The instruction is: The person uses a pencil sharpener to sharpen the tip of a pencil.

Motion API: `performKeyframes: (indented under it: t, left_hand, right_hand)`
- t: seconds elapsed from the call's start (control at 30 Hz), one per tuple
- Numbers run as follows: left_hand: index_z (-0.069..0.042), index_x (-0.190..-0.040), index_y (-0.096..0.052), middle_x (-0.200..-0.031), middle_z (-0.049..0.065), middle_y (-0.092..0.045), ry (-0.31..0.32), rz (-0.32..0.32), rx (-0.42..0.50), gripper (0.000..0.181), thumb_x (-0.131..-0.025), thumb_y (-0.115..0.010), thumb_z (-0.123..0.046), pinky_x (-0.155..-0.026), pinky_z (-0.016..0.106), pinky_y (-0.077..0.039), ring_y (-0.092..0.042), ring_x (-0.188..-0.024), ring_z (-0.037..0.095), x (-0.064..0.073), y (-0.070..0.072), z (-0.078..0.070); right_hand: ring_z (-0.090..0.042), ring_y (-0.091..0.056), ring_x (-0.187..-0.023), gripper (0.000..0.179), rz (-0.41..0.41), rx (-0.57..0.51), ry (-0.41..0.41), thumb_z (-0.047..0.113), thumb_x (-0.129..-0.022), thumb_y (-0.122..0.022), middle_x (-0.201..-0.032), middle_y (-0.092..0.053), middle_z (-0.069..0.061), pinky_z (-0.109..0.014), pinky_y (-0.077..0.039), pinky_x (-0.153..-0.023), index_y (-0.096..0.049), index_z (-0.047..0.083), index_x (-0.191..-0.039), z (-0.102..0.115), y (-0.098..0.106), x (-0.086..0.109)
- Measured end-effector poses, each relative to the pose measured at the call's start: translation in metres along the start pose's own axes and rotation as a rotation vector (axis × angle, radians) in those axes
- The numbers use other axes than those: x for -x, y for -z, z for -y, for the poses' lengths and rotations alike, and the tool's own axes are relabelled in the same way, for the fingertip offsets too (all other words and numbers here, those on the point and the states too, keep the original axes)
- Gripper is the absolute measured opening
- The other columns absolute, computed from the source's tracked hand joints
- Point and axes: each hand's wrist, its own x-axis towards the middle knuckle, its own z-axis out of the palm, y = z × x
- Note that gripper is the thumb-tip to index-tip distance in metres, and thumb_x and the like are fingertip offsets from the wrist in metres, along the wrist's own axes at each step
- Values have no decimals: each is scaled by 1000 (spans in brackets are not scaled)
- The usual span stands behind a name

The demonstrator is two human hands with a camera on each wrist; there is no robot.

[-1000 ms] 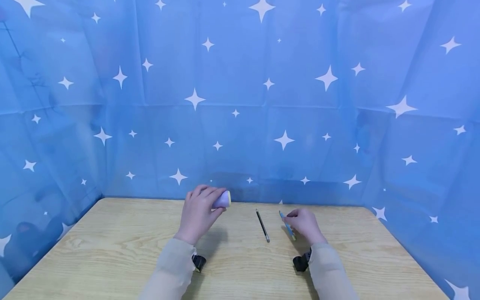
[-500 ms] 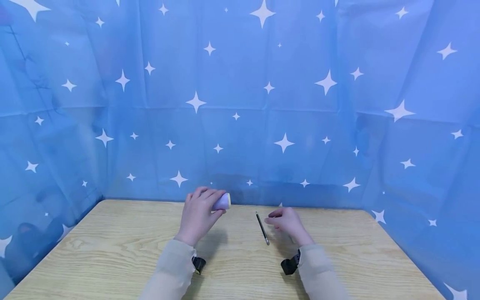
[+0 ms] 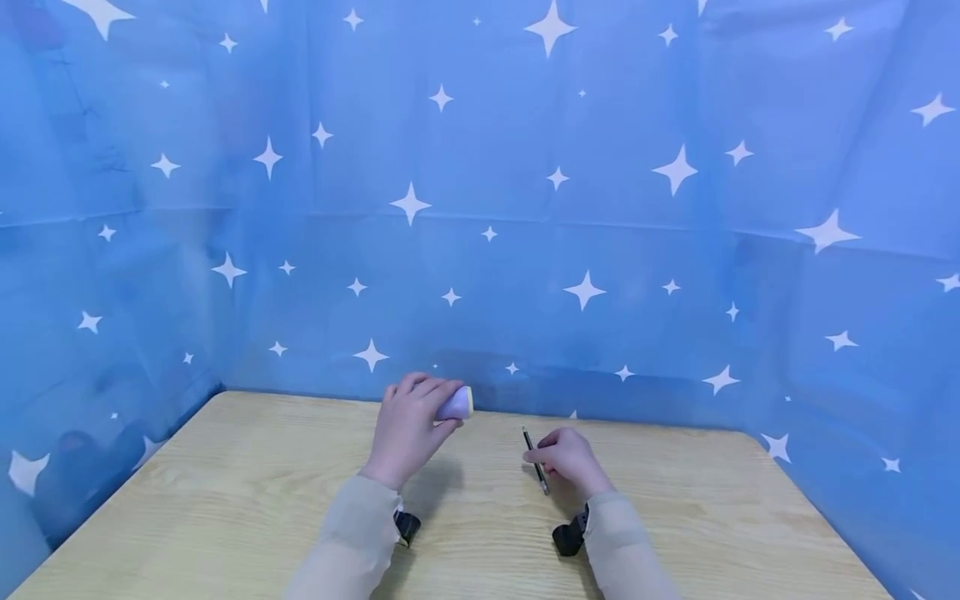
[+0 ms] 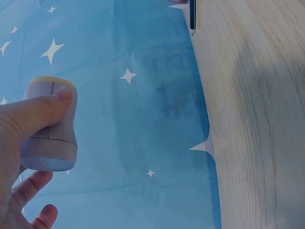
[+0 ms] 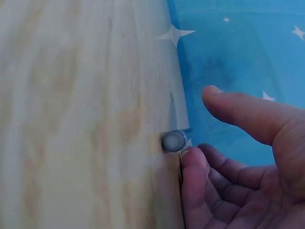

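Note:
My left hand (image 3: pixel 408 429) grips a small lavender cylinder (image 3: pixel 454 404) with a narrowed waist and a yellow end, held tilted above the back of the table. In the left wrist view, my thumb presses the side of this lavender cylinder (image 4: pixel 53 129). My right hand (image 3: pixel 572 458) is at a dark pencil (image 3: pixel 542 479), one finger crossing over it in the head view. From the right wrist, the round grey end of the pencil (image 5: pixel 174 141) shows beside the index fingertip, while the thumb stands apart from it. The blue pencil is not visible.
The wooden table (image 3: pixel 300 475) reaches back to a blue curtain (image 3: pixel 510 275) with white stars, which also stands at both sides. A black wrist camera (image 3: pixel 570 537) sits under the right wrist, another black camera (image 3: pixel 407 527) at the left.
My right hand has left the blue pencil it was pinching and moved left to the dark pencil. My left hand keeps its hold on the lavender cylinder. The head view has turned slightly left.

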Motion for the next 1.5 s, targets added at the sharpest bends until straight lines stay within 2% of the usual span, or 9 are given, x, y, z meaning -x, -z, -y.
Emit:
performKeyframes:
  t: [0.13,0.3,0.53,0.63,0.97,1.07,1.17,1.33,1.5]
  left_hand:
    - [-21,-121,-69,-112,-5,-69,-15,16,7,50,-74,-85,-25,-86,43,-40,-53,-112,21,-5,-4,-4]
    - [-22,-121,-69,-112,-5,-69,2,11,-11,51,-73,-86,-24,-86,43,-40,-54,-111,20,-3,-4,-3]
    - [-21,-121,-69,-111,-5,-69,5,8,-2,50,-74,-86,-25,-85,43,-39,-54,-110,20,-1,-1,-3]
    - [-22,-120,-69,-111,-5,-70,4,1,3,49,-74,-86,-25,-84,42,-39,-54,-110,20,-2,-1,-3]
    - [-22,-120,-69,-111,-5,-69,9,-9,-3,49,-74,-86,-25,-84,42,-40,-54,-110,19,-1,1,-2]
    - [-22,-121,-69,-111,-6,-69,12,-7,-6,49,-75,-85,-26,-84,41,-39,-54,-110,19,-1,2,-2]
    - [-22,-121,-69,-111,-6,-69,11,-5,0,49,-75,-85,-26,-83,41,-39,-53,-110,19,0,2,-2]
    - [-22,-121,-69,-111,-5,-69,13,-6,3,49,-75,-85,-26,-83,41,-39,-53,-110,19,0,2,-2]
    - [-21,-120,-69,-110,-5,-70,7,-7,-2,49,-74,-85,-26,-84,41,-39,-54,-110,20,-1,1,-1]
  right_hand:
    - [-13,-36,-46,19,0,-7,-34,14,-81,-77,-52,-45,-2,-28,-33,-48,-63,2,-82,-3,6,1]
    - [-13,-36,-46,22,29,7,-18,15,-80,-79,-52,-45,-1,-28,-34,-49,-61,5,-71,-2,7,0]
    - [-14,-38,-48,25,52,-1,12,13,-80,-78,-54,-43,-2,-28,-34,-49,-58,5,-68,-7,8,4]
    - [-14,-42,-48,25,45,5,14,12,-79,-79,-54,-45,-2,-28,-38,-49,-58,4,-68,-10,7,5]
    - [-14,-46,-47,10,34,11,-23,6,-80,-76,-58,-52,-4,-30,-46,-47,-68,0,-81,-10,5,3]
    - [-13,-43,-44,8,26,22,-41,6,-80,-75,-55,-48,-2,-30,-48,-47,-70,1,-82,-10,5,2]
    - [-11,-37,-41,6,19,57,-51,7,-78,-75,-50,-41,1,-28,-42,-43,-71,3,-76,-11,5,1]
    - [-9,-32,-37,23,5,138,-27,11,-78,-73,-46,-35,4,-25,-35,-41,-61,8,-59,-12,5,-1]
    - [-10,-27,-37,28,12,131,-1,14,-81,-70,-45,-32,5,-26,-30,-41,-55,11,-57,-12,9,0]
